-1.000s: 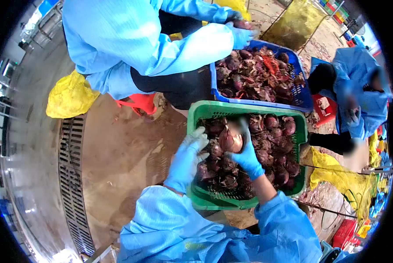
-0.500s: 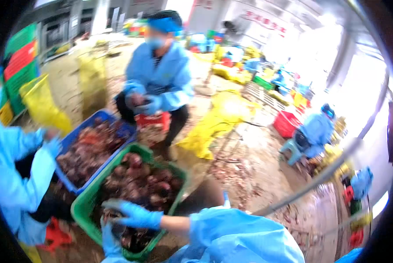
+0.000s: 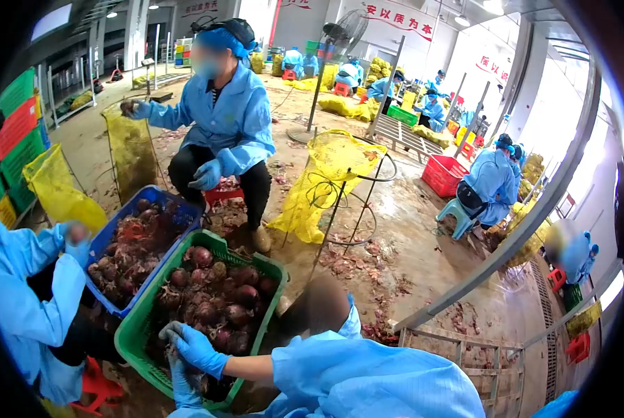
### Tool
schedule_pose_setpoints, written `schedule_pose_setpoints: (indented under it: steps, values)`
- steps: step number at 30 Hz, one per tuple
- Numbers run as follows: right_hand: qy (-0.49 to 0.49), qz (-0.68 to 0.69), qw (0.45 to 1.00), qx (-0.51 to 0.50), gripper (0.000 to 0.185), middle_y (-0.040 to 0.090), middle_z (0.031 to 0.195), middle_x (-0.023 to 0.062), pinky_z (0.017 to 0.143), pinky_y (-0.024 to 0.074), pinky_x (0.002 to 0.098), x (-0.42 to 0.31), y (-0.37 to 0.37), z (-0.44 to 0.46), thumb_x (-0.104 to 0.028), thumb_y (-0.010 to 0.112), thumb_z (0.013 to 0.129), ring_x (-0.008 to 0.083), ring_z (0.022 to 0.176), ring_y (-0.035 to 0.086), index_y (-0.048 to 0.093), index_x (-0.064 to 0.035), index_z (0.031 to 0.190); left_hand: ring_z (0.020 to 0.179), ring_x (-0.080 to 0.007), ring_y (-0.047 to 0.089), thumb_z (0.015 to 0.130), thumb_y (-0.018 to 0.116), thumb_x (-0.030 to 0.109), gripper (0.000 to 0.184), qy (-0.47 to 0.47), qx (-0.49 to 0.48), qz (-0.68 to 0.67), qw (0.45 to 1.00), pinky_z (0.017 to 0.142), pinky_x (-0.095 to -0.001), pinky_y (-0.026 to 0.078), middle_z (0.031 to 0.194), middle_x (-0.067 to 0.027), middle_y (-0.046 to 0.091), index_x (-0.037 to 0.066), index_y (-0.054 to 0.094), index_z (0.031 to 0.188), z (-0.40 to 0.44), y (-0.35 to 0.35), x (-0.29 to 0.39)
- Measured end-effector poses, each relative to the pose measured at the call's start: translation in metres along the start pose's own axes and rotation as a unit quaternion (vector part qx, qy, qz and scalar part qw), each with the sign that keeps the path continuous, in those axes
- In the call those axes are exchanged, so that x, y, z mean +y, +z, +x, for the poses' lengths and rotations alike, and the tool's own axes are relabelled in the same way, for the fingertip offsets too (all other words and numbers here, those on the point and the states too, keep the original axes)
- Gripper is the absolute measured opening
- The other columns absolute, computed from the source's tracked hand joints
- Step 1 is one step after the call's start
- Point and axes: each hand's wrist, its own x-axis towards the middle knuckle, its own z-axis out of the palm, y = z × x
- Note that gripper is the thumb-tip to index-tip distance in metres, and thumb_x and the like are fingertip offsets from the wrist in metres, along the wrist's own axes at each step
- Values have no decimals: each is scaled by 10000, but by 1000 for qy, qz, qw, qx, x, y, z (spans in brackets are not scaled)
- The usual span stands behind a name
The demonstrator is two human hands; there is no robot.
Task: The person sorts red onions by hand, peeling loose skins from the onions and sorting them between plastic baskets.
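Observation:
Red onions (image 3: 207, 296) with loose dry skins fill a green plastic crate (image 3: 134, 343) in front of me. Over its near end are my two blue-gloved hands, close together. My right hand (image 3: 197, 346) reaches in from the right with its fingers curled together. Just below it, my left hand (image 3: 182, 382) points upward, its fingertips near the right hand's fingers. Both look closed, but whatever lies between them is hidden by the gloves.
A blue crate (image 3: 110, 301) of onions adjoins the green one. A co-worker (image 3: 221, 132) sits opposite, holding an onion over a yellow mesh bag (image 3: 129, 150); another person (image 3: 23, 279) sits left. A wire stand with a yellow net bag (image 3: 319, 184) and a metal rail (image 3: 493, 268) stand right.
My hands have drawn closer together, hiding the dark thing seen between them before. The co-worker opposite has stretched one arm out to the yellow bag. My view has shifted slightly.

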Motion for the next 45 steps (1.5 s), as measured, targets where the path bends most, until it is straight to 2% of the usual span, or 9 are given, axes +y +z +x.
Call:
schedule_pose_setpoints:
  steps: [8, 10, 12, 14, 17, 25, 33, 38, 45]
  values:
    - [372, 379, 846, 51, 325, 377, 551, -43, 462, 288, 263, -98, -33, 59, -368, 671, 775, 100, 489, 356, 446, -206, 604, 936, -198, 539, 729, 690, 352, 504, 28, 166, 38, 985, 732, -374, 481, 1065, -38, 551, 186, 496, 1164, 24, -33, 1]
    - [276, 441, 854, 2, 233, 552, 760, 18, 631, 461, 309, -48, -53, 93, -350, 630, 817, 154, 694, 539, 615, -124, 869, 952, -215, 537, 694, 685, 456, 568, 11, 209, 16, 978, 720, -400, 492, 1091, -37, 545, 194, 500, 1163, 23, -36, 9]
    - [36, -152, 986, -56, 494, 531, 1162, 120, 898, 420, 393, -13, -67, 95, -362, 634, 792, 271, 1098, 493, 517, -142, 1219, 969, -232, 536, 675, 680, 521, 619, -4, 213, -22, 977, 733, -416, 499, 1129, -42, 533, 202, 499, 1174, 18, -30, 19]
    - [-9, -509, 856, -88, 642, 396, 1343, 179, 1010, 319, 448, -22, -70, 64, -367, 671, 743, 382, 1228, 382, 417, -248, 1320, 1009, -254, 530, 679, 673, 567, 679, 7, 182, -60, 982, 776, -427, 495, 1194, -53, 511, 212, 476, 1223, 6, -2, 30]
    - [-44, -153, 925, -345, 859, 289, 1424, 170, 1083, 208, 447, -20, -52, 27, -290, 732, 684, 371, 1320, 231, 281, -125, 1397, 1053, -274, 515, 728, 608, 598, 677, 27, 110, -9, 994, 806, -452, 488, 1216, -73, 493, 198, 452, 1251, 9, -1, 15]
    - [3, 97, 986, -135, 736, 453, 1282, 83, 1025, 318, 340, -44, -96, 18, -153, 736, 669, 185, 1189, 421, 385, -72, 1311, 1237, -327, 395, 844, 358, 646, 750, -101, -155, -92, 978, 932, -483, 423, 1405, -145, 326, 216, 180, 1432, -10, 28, 40]
    - [-355, -136, 867, 322, 735, 470, 1224, 118, 947, 395, 355, -183, -319, 116, -97, 731, 696, 202, 1117, 471, 337, -52, 1314, 1205, -255, 429, 871, 429, 566, 642, -70, 2, 72, 995, 904, -405, 426, 1327, -95, 436, 241, 278, 1403, 4, -3, 21]
    - [-286, -276, 846, 355, 698, 428, 1305, 147, 957, 371, 301, -221, -461, 165, -176, 691, 773, 187, 1154, 442, 327, -35, 1352, 1168, -197, 457, 885, 478, 487, 572, -99, 151, 158, 971, 881, -325, 376, 1302, -99, 459, 183, 371, 1358, -1, -4, -6]
    - [-193, -159, 964, 90, 257, 616, 1082, 79, 841, 436, 244, -180, -354, 119, -53, 535, 877, 133, 943, 571, 593, 1, 1121, 981, -240, 598, 868, 568, 282, 432, 61, 280, 583, 761, 856, -320, 457, 1085, -158, 612, 6, 523, 1197, -17, -1, -58]
